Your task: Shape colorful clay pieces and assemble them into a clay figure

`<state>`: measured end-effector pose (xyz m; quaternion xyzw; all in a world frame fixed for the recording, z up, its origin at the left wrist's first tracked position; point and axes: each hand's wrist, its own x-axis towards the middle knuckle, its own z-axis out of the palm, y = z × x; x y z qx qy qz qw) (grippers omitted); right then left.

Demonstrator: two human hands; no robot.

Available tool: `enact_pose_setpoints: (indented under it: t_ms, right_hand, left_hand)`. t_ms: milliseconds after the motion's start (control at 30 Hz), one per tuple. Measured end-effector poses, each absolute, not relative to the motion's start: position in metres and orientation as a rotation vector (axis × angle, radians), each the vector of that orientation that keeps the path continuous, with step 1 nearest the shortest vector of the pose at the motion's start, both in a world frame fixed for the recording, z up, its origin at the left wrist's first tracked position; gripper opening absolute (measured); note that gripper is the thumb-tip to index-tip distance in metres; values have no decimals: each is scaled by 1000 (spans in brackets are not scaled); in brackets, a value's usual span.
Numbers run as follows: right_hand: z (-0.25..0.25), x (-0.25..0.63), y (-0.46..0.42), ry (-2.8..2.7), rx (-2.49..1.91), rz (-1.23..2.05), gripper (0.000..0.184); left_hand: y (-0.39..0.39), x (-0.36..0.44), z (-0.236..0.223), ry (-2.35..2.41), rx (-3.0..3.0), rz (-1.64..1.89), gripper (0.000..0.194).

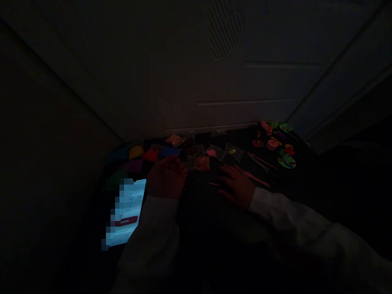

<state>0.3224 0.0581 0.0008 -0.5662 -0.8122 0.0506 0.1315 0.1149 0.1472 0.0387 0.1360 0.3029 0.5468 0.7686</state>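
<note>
Very dim light throughout; the outer parts of the room sink into black. Largest is the pale upright panel (pixel 183 69) across the far side, with ribbed hearts and thin raised bars in relief. Its seams slant away at left and right.

Below it lies the dark surface (pixel 211 212), finely ribbed between the hands where light catches it. Its near edge is lost in shadow.

Two light sleeves reach in from the near side. At left, just beside the left sleeve (pixel 153 232), a lit screen (pixel 130 212) glows pale blue — the brightest spot here — with a red bar, its left part pixelated.

Left hand (pixel 167 177): palm up, fingers loosely curled; cannot tell whether it holds anything. Right hand (pixel 235 185): palm down, fingers somewhat spread over the surface. A thin pink stick (pixel 213 184) shows at its fingertips; whether it is gripped, cannot tell.

Far left, a cluster of coloured packets (pixel 151 154): teal, yellow, red, blue, purple, green. Far right, small colourful shaped pieces (pixel 272 143), among them a round green disc (pixel 287 161) with blue and red marks.

In the middle, beyond and between the hands, a clear bag with orange-pink contents (pixel 200 163). Farther off, more small clear bags (pixel 234 151), pink and yellow-green bits inside. Right of these, a slim metallic tool (pixel 260 162) lies near thin pink rods (pixel 263 160); a flat pink strip (pixel 257 179) lies just beyond the right hand.
</note>
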Motion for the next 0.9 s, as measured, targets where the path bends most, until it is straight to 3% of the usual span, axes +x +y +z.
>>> enact_pose_setpoints:
  t_ms: [100, 367, 733, 900]
  right_hand:
    - [-4, 322, 58, -2274, -1662, 165, 29]
    - [0, 313, 66, -2239, -1672, 183, 16]
    - [3, 310, 43, -2223, -1684, 276, 19]
    - [5, 312, 32, -2271, -1710, 207, 35]
  left_hand:
    - [147, 115, 40, 638, 302, 1183, 20]
    - [148, 114, 37, 619, 304, 1175, 18]
    - [148, 113, 36, 600, 306, 1183, 18]
    - [147, 113, 38, 595, 298, 1197, 18]
